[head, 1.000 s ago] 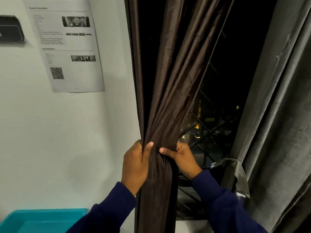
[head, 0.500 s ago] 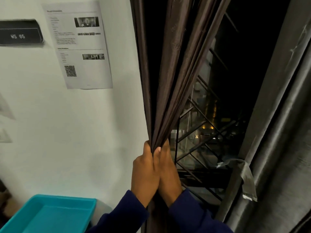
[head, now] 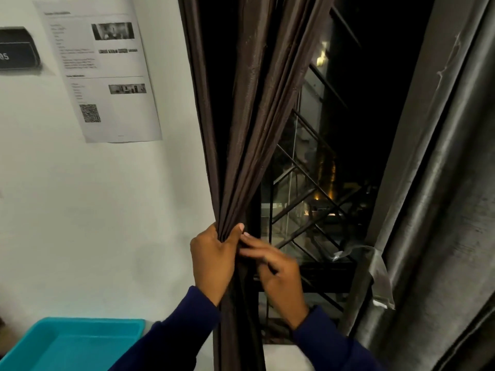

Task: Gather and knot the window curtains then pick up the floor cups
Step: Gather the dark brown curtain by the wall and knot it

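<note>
I see the brown curtain (head: 251,124) bunched into one tight rope of pleats that hangs down the left edge of the window. My left hand (head: 213,259) grips that bundle at about mid-frame, fingers curled round the far side and the thumb pressed across the front. My right hand (head: 277,271) sits just beside it on the window side, fingers stretched out and slightly spread, the tips reaching toward the left thumb and the fabric; I cannot tell whether they actually touch the cloth, as that hand is blurred. It holds nothing. Both arms wear dark blue sleeves (head: 334,346), and below the left hand the curtain drops straight down between them.

Behind the curtain the window (head: 348,116) is dark, with a diagonal metal grille (head: 308,210) and a few amber lights beyond. On the right hangs a grey curtain (head: 442,210), ungathered, with a strip of grey tape (head: 380,279) stuck to its inner edge near the sill.

On the white wall (head: 93,223) to the left is 1 printed sheet (head: 104,73) carrying 2 small photos and a QR code, and beside it a dark sign (head: 17,53) cut off by the frame edge. A turquoise plastic tray (head: 67,346) sits at the lower left. The floor cups are out of my view.
</note>
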